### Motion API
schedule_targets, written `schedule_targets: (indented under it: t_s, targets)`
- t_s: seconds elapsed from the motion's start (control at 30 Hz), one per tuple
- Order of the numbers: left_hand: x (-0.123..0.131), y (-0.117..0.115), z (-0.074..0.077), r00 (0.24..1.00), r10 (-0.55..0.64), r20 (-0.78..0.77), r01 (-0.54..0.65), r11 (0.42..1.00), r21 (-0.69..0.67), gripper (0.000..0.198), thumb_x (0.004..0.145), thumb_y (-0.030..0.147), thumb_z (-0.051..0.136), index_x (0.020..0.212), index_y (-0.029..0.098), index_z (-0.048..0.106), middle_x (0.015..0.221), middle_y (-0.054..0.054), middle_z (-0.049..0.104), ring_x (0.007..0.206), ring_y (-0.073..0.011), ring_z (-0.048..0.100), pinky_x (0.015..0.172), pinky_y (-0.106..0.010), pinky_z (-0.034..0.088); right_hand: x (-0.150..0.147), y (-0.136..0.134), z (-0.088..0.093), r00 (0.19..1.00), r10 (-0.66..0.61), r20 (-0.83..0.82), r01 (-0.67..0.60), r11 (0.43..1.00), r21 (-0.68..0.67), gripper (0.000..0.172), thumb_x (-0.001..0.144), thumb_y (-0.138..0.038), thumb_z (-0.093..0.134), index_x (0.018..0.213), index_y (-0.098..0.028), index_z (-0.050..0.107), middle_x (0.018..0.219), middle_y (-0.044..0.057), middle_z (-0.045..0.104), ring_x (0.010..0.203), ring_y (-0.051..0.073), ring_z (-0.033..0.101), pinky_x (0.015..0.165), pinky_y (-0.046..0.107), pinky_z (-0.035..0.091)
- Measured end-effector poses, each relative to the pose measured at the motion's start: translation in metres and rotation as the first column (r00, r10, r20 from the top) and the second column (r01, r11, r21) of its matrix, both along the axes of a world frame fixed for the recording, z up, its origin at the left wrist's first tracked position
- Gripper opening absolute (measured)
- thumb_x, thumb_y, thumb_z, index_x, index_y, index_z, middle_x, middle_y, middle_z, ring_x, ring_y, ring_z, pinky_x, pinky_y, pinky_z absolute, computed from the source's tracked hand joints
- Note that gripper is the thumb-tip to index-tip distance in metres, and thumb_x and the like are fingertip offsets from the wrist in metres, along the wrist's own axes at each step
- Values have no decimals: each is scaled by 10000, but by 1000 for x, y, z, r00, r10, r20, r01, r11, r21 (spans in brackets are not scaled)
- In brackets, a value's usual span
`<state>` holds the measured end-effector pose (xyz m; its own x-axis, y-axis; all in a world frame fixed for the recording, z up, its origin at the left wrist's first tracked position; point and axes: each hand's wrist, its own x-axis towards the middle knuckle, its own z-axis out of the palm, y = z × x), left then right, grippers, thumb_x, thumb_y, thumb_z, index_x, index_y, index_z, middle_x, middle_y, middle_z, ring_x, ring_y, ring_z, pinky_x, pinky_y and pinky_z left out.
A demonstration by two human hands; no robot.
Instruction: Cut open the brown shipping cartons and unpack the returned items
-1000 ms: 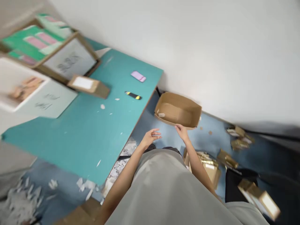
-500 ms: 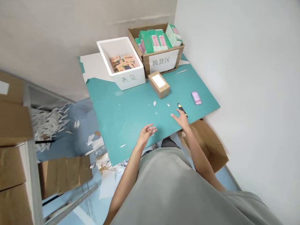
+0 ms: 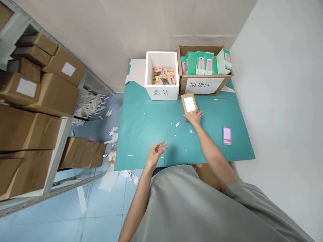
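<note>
My right hand [image 3: 193,117] reaches over the near end of a small brown cardboard box [image 3: 184,103] with a white label on top. Its thumb is by the box's left edge and its fingers are spread at the right edge; a firm grip does not show. The box lies on the green table top [image 3: 143,131]. My left hand [image 3: 156,153] hovers over the table's near edge, fingers loosely apart, holding nothing. A phone [image 3: 227,135], its screen blurred, lies to the right of my right forearm. The black and yellow cutter seen earlier is out of sight.
At the back stand a white foam box [image 3: 163,94] holding small orange packs and a labelled carton [image 3: 183,82] of green-and-pink boxes. Paper scraps [image 3: 177,124] dot the table. Shelves with cartons [image 3: 59,94] rise on the left; a wall [image 3: 282,101] bounds the right.
My right hand has moved forward and left from beside the cutter to the small box. My left hand stays much the same. The view has turned, showing more shelving on the left.
</note>
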<state>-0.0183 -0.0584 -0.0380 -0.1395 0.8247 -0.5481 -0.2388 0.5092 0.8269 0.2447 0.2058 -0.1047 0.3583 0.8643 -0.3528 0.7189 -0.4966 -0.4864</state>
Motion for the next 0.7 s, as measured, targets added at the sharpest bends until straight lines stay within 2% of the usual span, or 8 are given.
schedule_targets:
  t_s: [0.13, 0.27, 0.33, 0.4, 0.5, 0.53, 0.6, 0.7]
  targets:
    - [0, -31, -8, 994, 105, -30, -107, 991, -82, 781, 668, 530, 1035, 1307, 170, 765, 1308, -197, 820, 1181, -370, 829, 1226, -595, 548, -8, 4, -13, 996, 31, 84, -34, 999, 29, 1329, 841, -499, 887, 1814, -19, 120, 1746, 398, 315, 1591, 497, 383, 1285, 607, 415]
    - [-19, -45, -23, 980, 198, -2, -197, 970, -141, 732, 711, 496, 1029, 1299, 161, 751, 1350, -208, 799, 1208, -341, 820, 1257, -574, 551, -7, -30, -18, 960, 280, 13, -280, 956, 87, 1339, 765, -461, 923, 1808, -31, 201, 1666, 337, 431, 1538, 467, 437, 1319, 592, 378]
    - [-32, -42, -32, 974, 224, -28, -226, 960, -167, 693, 768, 399, 1000, 1357, 168, 719, 1431, -219, 765, 1266, -328, 801, 1259, -553, 562, -3, -63, -19, 872, 484, -69, -476, 873, 102, 1351, 728, -451, 949, 1822, -89, 242, 1672, 297, 448, 1543, 470, 454, 1326, 603, 390]
    - [-44, -34, -39, 964, 232, -130, -253, 948, -190, 762, 798, 290, 960, 1487, 194, 650, 1555, -230, 696, 1364, -340, 756, 1258, -558, 562, 2, -103, -19, 722, 675, -151, -665, 737, 119, 1342, 700, -402, 969, 1831, -162, 288, 1712, 257, 443, 1576, 466, 453, 1337, 609, 406]
    - [-57, -22, -50, 944, 126, -305, -205, 948, -242, 1020, 718, 147, 944, 1645, 221, 525, 1729, -256, 539, 1559, -410, 605, 1278, -599, 525, 11, -163, -19, 538, 802, -260, -794, 586, 164, 1290, 708, -322, 960, 1834, -271, 332, 1832, 189, 354, 1679, 447, 385, 1339, 591, 445]
    - [-60, -20, -53, 945, 65, -320, -156, 951, -266, 1080, 668, 108, 942, 1656, 209, 516, 1753, -269, 505, 1600, -437, 555, 1289, -612, 506, 14, -180, -19, 535, 794, -287, -787, 593, 170, 1282, 730, -316, 951, 1842, -291, 312, 1878, 169, 287, 1711, 438, 353, 1332, 578, 465]
    - [-64, -19, -60, 968, -52, -245, -25, 953, -301, 1089, 591, 66, 910, 1616, 167, 557, 1737, -285, 521, 1616, -468, 524, 1302, -628, 478, 21, -210, -22, 616, 714, -334, -716, 684, 143, 1289, 784, -344, 935, 1863, -314, 230, 1936, 139, 156, 1749, 424, 311, 1318, 568, 493]
    - [-64, -24, -71, 987, -156, -49, 139, 958, -252, 990, 550, 92, 857, 1514, 161, 641, 1703, -240, 583, 1566, -444, 578, 1303, -613, 477, 25, -242, -31, 730, 520, -444, -565, 824, 37, 1270, 840, -424, 915, 1871, -311, 184, 1932, 142, 206, 1739, 406, 360, 1316, 582, 494]
